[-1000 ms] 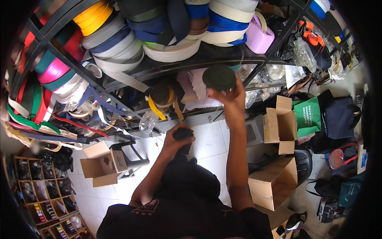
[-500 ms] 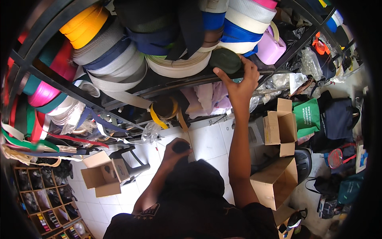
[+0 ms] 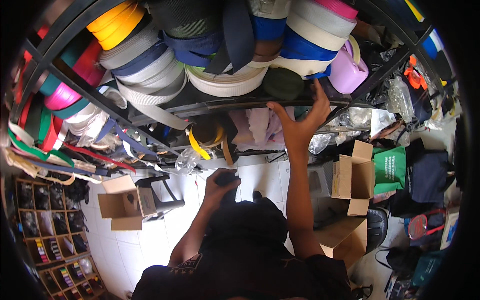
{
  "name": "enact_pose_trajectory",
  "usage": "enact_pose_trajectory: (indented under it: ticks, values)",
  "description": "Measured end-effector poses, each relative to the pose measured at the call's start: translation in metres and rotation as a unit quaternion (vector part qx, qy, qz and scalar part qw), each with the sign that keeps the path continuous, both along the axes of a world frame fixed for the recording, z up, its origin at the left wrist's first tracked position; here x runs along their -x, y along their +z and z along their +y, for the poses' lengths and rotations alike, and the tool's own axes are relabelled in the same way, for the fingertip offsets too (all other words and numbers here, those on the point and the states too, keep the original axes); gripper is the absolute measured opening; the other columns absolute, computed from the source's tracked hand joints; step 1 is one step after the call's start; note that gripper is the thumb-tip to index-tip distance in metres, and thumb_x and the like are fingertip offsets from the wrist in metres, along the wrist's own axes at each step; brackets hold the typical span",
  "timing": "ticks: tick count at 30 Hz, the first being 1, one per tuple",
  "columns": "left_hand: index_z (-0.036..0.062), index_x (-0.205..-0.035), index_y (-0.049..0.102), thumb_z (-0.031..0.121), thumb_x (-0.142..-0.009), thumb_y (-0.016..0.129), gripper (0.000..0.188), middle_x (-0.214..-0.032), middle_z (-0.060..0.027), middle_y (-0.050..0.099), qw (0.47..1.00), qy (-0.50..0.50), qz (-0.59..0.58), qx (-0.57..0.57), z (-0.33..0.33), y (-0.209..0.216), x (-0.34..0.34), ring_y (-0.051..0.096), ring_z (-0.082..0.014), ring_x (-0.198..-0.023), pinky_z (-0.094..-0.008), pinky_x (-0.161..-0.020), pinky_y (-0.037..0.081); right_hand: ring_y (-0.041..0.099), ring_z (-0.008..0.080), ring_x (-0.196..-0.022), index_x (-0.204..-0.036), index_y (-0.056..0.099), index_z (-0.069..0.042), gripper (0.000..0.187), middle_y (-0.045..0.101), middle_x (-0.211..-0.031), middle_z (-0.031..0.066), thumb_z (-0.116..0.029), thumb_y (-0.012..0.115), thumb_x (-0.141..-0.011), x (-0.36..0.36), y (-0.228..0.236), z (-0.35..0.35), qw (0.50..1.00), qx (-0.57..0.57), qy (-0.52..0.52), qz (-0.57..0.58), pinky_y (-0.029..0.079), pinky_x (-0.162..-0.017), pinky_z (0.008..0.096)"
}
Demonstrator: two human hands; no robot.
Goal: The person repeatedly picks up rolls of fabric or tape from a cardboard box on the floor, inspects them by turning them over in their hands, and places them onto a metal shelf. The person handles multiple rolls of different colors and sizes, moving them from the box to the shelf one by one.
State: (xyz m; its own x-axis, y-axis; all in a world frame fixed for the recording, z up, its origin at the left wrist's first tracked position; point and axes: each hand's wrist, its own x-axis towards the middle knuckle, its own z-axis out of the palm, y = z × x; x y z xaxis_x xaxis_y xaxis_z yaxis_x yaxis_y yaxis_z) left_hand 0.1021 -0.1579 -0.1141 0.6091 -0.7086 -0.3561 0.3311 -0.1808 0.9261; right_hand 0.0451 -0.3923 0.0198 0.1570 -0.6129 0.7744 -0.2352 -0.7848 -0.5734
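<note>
My right hand (image 3: 306, 121) is raised at the shelf edge, thumb and fingers spread, with nothing in its grasp. Just beyond the thumb, a small dark green roll of webbing (image 3: 283, 84) lies on the black shelf. Down in front of my body, my left hand (image 3: 219, 189) is wrapped round a small black object (image 3: 228, 180), perhaps a roll; its lower part merges with dark clothing. Close to the green roll are a cream webbing roll (image 3: 227, 82) and a lilac plastic container (image 3: 349, 70).
Stacked webbing rolls, among them yellow ones (image 3: 117, 25), fill the black metal rack (image 3: 200, 111). Open cardboard boxes stand left (image 3: 125, 204) and right (image 3: 361, 172) of me. A wooden compartment shelf (image 3: 50, 227) is at lower left. Bags (image 3: 426, 167) lie at the right.
My right hand has let go of the dark green roll and drawn slightly away from it, fingers spread. The left hand still holds the black object. The whole view has shifted a little.
</note>
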Motion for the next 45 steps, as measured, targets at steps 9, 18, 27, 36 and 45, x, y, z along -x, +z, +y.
enact_pose_trajectory:
  ticks: [9, 18, 27, 36, 45]
  values:
    - [0.0038, -0.106, 0.065, 0.006, -0.07, 0.085, 0.041, -0.101, -0.009, 0.069, 0.931, 0.166, -0.322, 0.03, -0.036, 0.019, 0.054, 0.068, -0.0197, -0.088, -0.0316, -0.08, 0.054, 0.066, 0.0275, -0.096, -0.113, 0.062, 0.0, 0.047, 0.067, -0.103, 0.0142, -0.021, 0.083, -0.077, 0.06, -0.076, 0.083, 0.877, -0.254, 0.369, 0.172, 0.051, -0.087, 0.0366]
    - [0.0044, -0.117, 0.057, 0.002, -0.074, 0.08, 0.049, -0.116, -0.0125, 0.06, 0.906, 0.122, -0.403, 0.049, -0.053, 0.014, 0.096, 0.064, -0.0232, -0.102, -0.0343, -0.088, 0.052, 0.07, 0.0201, -0.095, -0.127, 0.06, 0.003, 0.056, 0.072, -0.105, 0.0157, -0.018, 0.08, -0.08, 0.107, -0.099, 0.061, 0.775, -0.403, 0.445, 0.197, 0.054, -0.085, 0.0318]
    - [0.0032, -0.138, 0.046, 0.023, -0.092, 0.072, 0.056, -0.13, -0.0109, 0.055, 0.995, 0.036, -0.004, 0.09, -0.037, 0.018, 0.109, 0.055, -0.0193, -0.118, -0.0343, -0.099, 0.047, 0.067, 0.0161, -0.101, -0.126, 0.065, -0.002, 0.046, 0.071, -0.115, 0.0112, -0.015, 0.078, -0.083, 0.142, -0.1, 0.015, 0.691, -0.462, 0.51, 0.223, 0.051, -0.09, 0.0291]
    - [-0.0064, -0.125, 0.059, 0.022, -0.089, 0.074, 0.048, -0.112, -0.0126, 0.068, 0.989, 0.136, 0.027, 0.041, -0.027, 0.042, 0.132, 0.065, -0.0203, -0.105, -0.0327, -0.095, 0.051, 0.067, 0.0167, -0.102, -0.121, 0.068, -0.003, 0.036, 0.07, -0.113, 0.0087, -0.01, 0.074, -0.087, 0.141, -0.103, 0.018, 0.715, -0.401, 0.534, 0.206, 0.052, -0.085, 0.0273]
    - [-0.0037, -0.117, 0.064, 0.024, -0.086, 0.077, 0.044, -0.103, -0.0081, 0.067, 0.974, 0.197, 0.074, 0.089, -0.041, 0.019, 0.155, 0.063, -0.0155, -0.094, -0.0302, -0.086, 0.049, 0.067, 0.0181, -0.102, -0.112, 0.071, 0.0, 0.023, 0.071, -0.111, 0.0108, -0.011, 0.068, -0.092, 0.144, -0.12, 0.036, 0.772, -0.402, 0.477, 0.122, 0.051, -0.086, 0.0297]
